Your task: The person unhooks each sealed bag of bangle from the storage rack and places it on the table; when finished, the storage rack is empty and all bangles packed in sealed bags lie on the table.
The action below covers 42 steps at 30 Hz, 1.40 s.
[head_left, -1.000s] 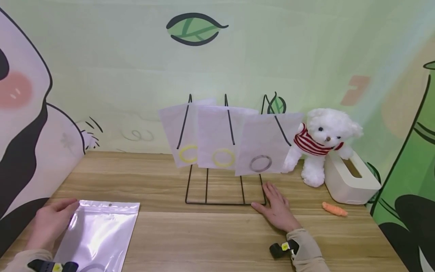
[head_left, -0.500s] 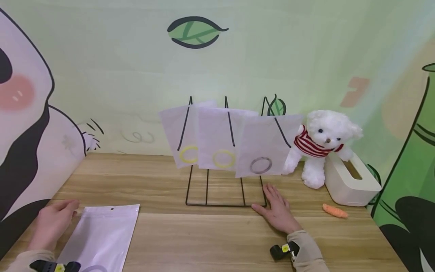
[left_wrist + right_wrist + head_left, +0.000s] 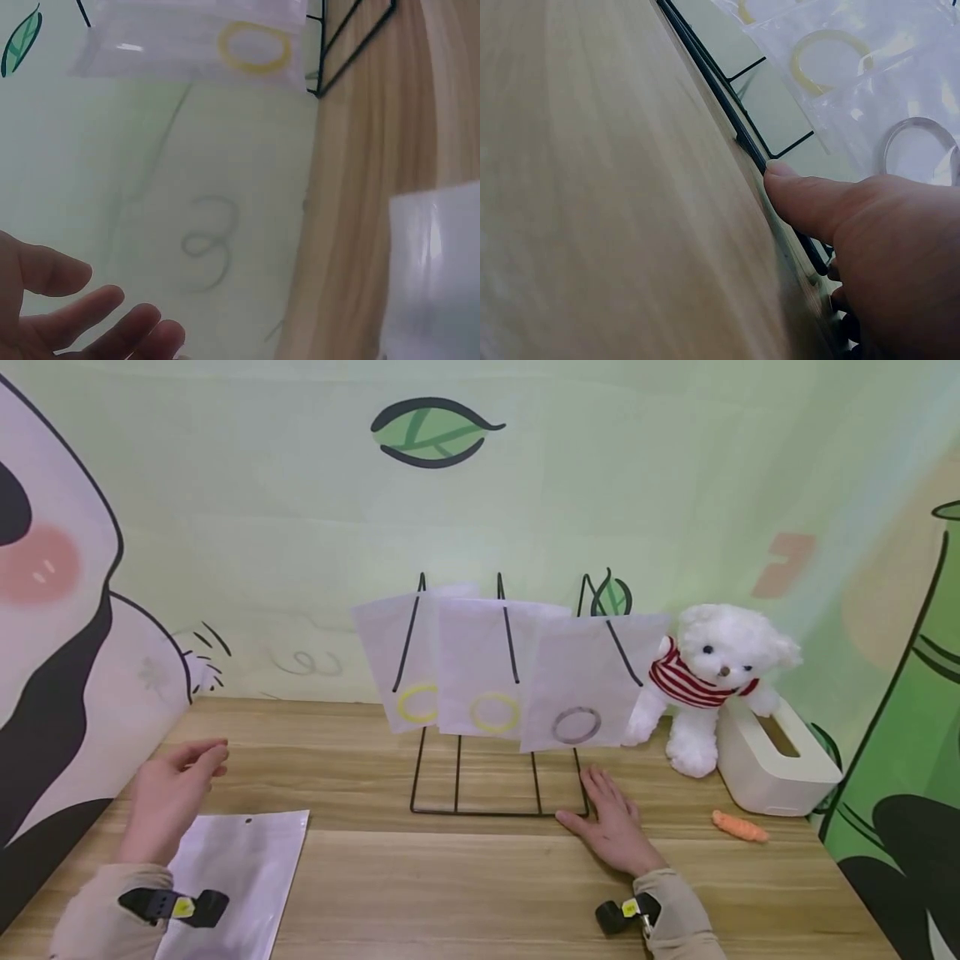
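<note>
My left hand (image 3: 171,797) is raised over the upper left part of a white zip bag (image 3: 243,868) with a small hang hole, lying on the table. Its fingers are loosely bent around nothing; the left wrist view shows a gap between thumb (image 3: 56,270) and fingers. Part of the bag is hidden by my wrist. On the black wire rack (image 3: 498,812) my right hand (image 3: 615,827) rests at the front right corner, its thumb (image 3: 802,199) pressed along the front bar. Three pale bags hang on the rack: two with yellow rings (image 3: 495,712), one with a grey ring (image 3: 576,724).
Right of the rack, a white teddy bear (image 3: 727,652) in a striped shirt leans against a white tissue box (image 3: 780,760). An orange carrot-like piece (image 3: 740,826) lies in front of the box. A printed backdrop (image 3: 285,527) stands behind the wooden table (image 3: 420,893).
My left hand has let go of the zip bag's top left corner and lifted up and to the right. The bag stays flat on the table. My right hand stays on the rack.
</note>
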Motion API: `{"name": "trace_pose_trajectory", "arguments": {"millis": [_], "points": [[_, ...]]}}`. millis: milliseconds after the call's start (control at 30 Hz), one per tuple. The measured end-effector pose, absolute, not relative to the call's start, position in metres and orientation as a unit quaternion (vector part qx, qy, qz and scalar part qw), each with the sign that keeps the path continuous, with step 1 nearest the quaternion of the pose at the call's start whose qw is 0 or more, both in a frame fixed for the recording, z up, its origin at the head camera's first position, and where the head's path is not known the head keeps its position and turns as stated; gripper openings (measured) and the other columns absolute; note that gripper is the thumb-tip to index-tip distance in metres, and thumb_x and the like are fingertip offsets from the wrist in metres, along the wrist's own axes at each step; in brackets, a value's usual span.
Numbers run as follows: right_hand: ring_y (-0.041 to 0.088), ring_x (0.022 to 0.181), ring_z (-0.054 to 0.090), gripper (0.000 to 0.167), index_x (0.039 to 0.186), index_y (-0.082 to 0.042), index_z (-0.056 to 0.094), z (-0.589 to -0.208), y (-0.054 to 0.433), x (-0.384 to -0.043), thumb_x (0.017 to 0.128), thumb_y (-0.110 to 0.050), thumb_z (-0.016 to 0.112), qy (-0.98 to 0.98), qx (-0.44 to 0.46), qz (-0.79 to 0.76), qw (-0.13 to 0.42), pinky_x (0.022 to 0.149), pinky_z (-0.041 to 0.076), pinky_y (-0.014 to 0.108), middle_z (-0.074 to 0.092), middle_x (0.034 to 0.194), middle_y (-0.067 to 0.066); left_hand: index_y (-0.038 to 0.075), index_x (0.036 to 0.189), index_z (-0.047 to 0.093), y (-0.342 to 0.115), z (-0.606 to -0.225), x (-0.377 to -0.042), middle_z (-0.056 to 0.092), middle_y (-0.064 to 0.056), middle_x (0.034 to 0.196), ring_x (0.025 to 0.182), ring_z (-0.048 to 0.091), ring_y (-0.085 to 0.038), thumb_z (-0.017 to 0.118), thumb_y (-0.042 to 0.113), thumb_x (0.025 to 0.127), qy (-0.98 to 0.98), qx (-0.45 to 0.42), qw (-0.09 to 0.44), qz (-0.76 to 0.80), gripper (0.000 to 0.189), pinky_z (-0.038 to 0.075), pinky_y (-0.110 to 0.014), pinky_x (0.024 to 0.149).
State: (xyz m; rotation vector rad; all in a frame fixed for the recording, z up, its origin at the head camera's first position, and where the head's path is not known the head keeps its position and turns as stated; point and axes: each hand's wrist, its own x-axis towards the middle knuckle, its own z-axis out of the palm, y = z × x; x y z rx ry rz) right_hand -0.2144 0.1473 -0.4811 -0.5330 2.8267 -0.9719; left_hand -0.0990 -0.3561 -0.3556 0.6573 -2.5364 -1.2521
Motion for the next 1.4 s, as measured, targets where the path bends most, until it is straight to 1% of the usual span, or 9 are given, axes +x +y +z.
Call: {"name": "trace_pose_trajectory", "arguments": {"millis": [33,233,467,700,800,1000,1167,1400], "points": [[0.039,0.146,0.006,0.085,0.151,0.003,0.023,-0.481,0.148,-0.214,0.094,-0.049,0.058,0.930,-0.175,-0.320,0.052,0.106,0.007,0.068,0.014,0.159,0.022,-0.002,0.135,0.053,-0.351,-0.352,-0.102,0.060,-0.021,0.117,0.096,0.054,-0.017,0.043,0.041,0.101,-0.867,0.215,0.122,-0.433,0.056,0.043,-0.022,0.068],[0.039,0.146,0.006,0.086,0.151,0.003,0.023,-0.483,0.148,-0.215,0.093,-0.051,0.058,0.929,-0.174,-0.322,0.052,0.107,0.006,0.067,0.014,0.159,0.022,0.001,0.133,0.057,-0.321,-0.330,-0.124,0.061,-0.019,0.117,0.096,0.056,-0.013,0.046,0.040,0.101,-0.861,0.171,0.148,-0.456,0.051,0.045,-0.018,0.072],[0.039,0.146,0.006,0.086,0.151,0.003,0.022,-0.482,0.149,-0.214,0.093,-0.049,0.059,0.928,-0.176,-0.325,0.050,0.106,0.006,0.068,0.013,0.159,0.022,0.005,0.133,0.057,-0.289,-0.312,-0.148,0.061,-0.015,0.117,0.098,0.055,-0.012,0.049,0.039,0.100,-0.835,0.144,0.165,-0.504,0.048,0.045,-0.021,0.079],[0.039,0.146,0.006,0.087,0.151,0.003,0.023,-0.482,0.149,-0.213,0.093,-0.050,0.059,0.927,-0.179,-0.326,0.046,0.106,0.007,0.068,0.014,0.158,0.022,0.005,0.132,0.059,-0.264,-0.305,-0.168,0.058,-0.009,0.131,0.113,0.052,-0.014,0.053,0.034,0.099,-0.798,0.140,0.202,-0.550,0.044,0.044,-0.024,0.088],[0.039,0.146,0.007,0.087,0.151,0.003,0.023,-0.482,0.149,-0.214,0.093,-0.050,0.059,0.927,-0.180,-0.326,0.044,0.106,0.007,0.068,0.014,0.158,0.023,0.006,0.132,0.058,-0.257,-0.304,-0.175,0.058,-0.008,0.132,0.117,0.052,-0.016,0.055,0.034,0.098,-0.788,0.132,0.210,-0.563,0.044,0.044,-0.030,0.093],[0.040,0.146,0.008,0.087,0.151,0.004,0.024,-0.481,0.149,-0.215,0.092,-0.050,0.060,0.927,-0.182,-0.325,0.043,0.106,0.008,0.068,0.015,0.158,0.023,0.007,0.138,0.052,-0.247,-0.300,-0.185,0.054,-0.009,0.138,0.127,0.048,-0.020,0.055,0.034,0.099,-0.778,0.112,0.214,-0.580,0.048,0.039,-0.040,0.105],[0.039,0.146,0.008,0.088,0.151,0.003,0.024,-0.481,0.149,-0.216,0.092,-0.050,0.061,0.927,-0.181,-0.326,0.041,0.106,0.009,0.068,0.015,0.158,0.023,0.009,0.144,0.046,-0.240,-0.298,-0.194,0.050,-0.007,0.143,0.131,0.046,-0.019,0.055,0.032,0.099,-0.767,0.099,0.215,-0.596,0.051,0.036,-0.039,0.108],[0.039,0.146,0.008,0.088,0.151,0.003,0.024,-0.481,0.149,-0.215,0.092,-0.051,0.060,0.928,-0.179,-0.324,0.044,0.106,0.008,0.067,0.015,0.158,0.022,0.008,0.146,0.042,-0.234,-0.298,-0.201,0.047,-0.007,0.146,0.133,0.044,-0.018,0.056,0.028,0.099,-0.756,0.080,0.215,-0.614,0.053,0.034,-0.037,0.110]]}}
